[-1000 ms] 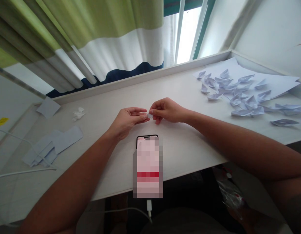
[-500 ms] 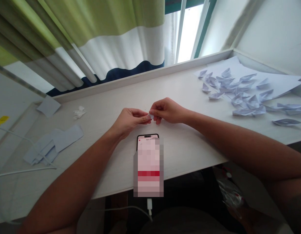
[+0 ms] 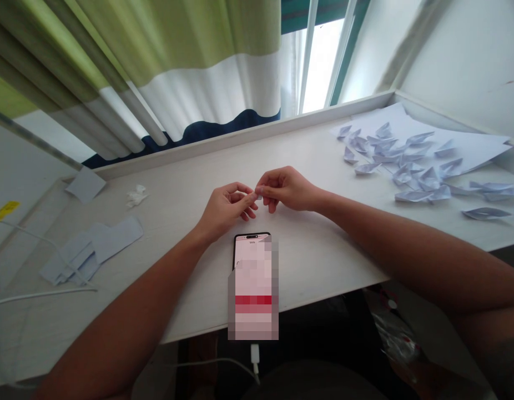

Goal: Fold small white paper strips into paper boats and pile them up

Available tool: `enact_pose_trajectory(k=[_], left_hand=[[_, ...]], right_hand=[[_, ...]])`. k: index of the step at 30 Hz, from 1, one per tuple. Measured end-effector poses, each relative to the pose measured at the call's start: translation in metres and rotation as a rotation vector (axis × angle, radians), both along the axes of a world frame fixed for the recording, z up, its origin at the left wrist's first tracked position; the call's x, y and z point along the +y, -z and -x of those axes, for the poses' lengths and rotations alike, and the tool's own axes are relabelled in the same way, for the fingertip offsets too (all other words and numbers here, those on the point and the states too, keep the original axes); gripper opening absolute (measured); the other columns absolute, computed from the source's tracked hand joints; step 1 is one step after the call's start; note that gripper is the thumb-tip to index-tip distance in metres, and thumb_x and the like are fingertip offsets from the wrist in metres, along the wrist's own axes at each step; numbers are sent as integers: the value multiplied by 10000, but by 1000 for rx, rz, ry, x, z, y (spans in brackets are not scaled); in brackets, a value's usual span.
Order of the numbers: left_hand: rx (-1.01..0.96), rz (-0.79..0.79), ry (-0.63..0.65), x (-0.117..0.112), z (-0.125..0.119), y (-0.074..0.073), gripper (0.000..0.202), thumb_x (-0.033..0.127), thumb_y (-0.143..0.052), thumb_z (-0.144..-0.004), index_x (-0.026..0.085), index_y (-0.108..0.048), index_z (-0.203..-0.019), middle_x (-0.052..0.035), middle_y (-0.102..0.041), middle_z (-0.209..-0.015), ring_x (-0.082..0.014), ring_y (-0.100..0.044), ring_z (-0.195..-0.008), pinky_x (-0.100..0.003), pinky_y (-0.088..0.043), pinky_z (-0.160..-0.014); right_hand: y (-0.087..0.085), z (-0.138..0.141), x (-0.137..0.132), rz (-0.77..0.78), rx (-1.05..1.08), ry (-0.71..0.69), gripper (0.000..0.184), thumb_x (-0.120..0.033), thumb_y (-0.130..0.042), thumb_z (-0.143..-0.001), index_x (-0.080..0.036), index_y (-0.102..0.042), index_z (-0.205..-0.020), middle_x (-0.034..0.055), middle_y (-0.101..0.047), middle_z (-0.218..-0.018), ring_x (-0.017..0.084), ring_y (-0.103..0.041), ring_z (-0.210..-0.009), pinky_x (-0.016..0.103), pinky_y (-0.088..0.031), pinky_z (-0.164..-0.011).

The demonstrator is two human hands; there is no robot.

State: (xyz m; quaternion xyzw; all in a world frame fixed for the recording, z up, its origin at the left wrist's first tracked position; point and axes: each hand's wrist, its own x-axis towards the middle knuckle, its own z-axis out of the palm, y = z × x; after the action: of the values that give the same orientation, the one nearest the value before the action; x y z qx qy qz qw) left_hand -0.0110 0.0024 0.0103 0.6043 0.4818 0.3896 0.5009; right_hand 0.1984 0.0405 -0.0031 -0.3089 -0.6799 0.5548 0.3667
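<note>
My left hand (image 3: 227, 210) and my right hand (image 3: 284, 189) meet over the middle of the white desk (image 3: 323, 244). Both pinch a tiny folded piece of white paper (image 3: 259, 194) between thumb and fingertips. Most of that paper is hidden by my fingers. The left hand's other fingers are curled loosely beneath the pinch. Just in front of my hands a phone (image 3: 252, 278) lies face up at the desk's front edge, its screen lit.
Several small folded paper boats (image 3: 407, 161) lie on white sheets (image 3: 469, 141) at the right. Cut paper strips (image 3: 90, 247) and a white cable (image 3: 40, 294) lie at the left, with a crumpled scrap (image 3: 135, 195) behind them. A curtain hangs behind the desk.
My hands stay together on the small paper. The left hand's fingers have curled and shifted slightly around the pinch. The view has drifted a little.
</note>
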Motion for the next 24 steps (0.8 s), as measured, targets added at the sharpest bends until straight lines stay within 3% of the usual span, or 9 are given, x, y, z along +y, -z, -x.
enact_pose_trajectory(k=[3, 7, 13, 19, 24], left_hand=[[-37, -10, -53, 0, -1, -1, 498, 601, -957, -745, 176, -736, -880, -53, -763, -664, -188, -703, -550, -316, -542, -559], [-58, -84, -135, -2, 0, -3, 424, 538, -963, -758, 163, -789, -855, -78, -798, -748, -208, -755, -675, -342, -595, -666], [-143, -55, -118, 3, 4, -3, 442, 565, -901, -825, 149, -841, -961, -130, -850, -983, -220, -791, -808, -362, -628, -768], [-106, -60, -108, 3, 4, -3, 427, 539, -931, -801, 155, -837, -961, -109, -841, -907, -228, -799, -812, -350, -624, -757], [1, -131, -71, 1, 4, -2, 422, 549, -955, -760, 168, -853, -909, -97, -831, -867, -241, -786, -832, -351, -625, -748]], right_hand=[[2, 4, -2, 91, 86, 1, 388, -485, -900, -891, -141, -722, -882, 33, -769, -722, 128, -727, -560, 247, -619, -548], [0, 7, -5, 156, 136, 3, 408, -518, -899, -887, -150, -724, -919, 49, -804, -799, 143, -764, -649, 275, -673, -645], [-3, 3, -3, 94, 143, 31, 379, -517, -822, -954, -140, -790, -966, 78, -831, -967, 137, -777, -762, 309, -696, -784], [3, 6, -2, -5, 109, 109, 351, -464, -878, -900, -151, -802, -1041, 62, -827, -897, 171, -789, -795, 320, -670, -776], [5, 9, -5, -67, 76, 123, 280, -418, -843, -925, -153, -785, -994, 66, -829, -884, 186, -790, -817, 338, -657, -798]])
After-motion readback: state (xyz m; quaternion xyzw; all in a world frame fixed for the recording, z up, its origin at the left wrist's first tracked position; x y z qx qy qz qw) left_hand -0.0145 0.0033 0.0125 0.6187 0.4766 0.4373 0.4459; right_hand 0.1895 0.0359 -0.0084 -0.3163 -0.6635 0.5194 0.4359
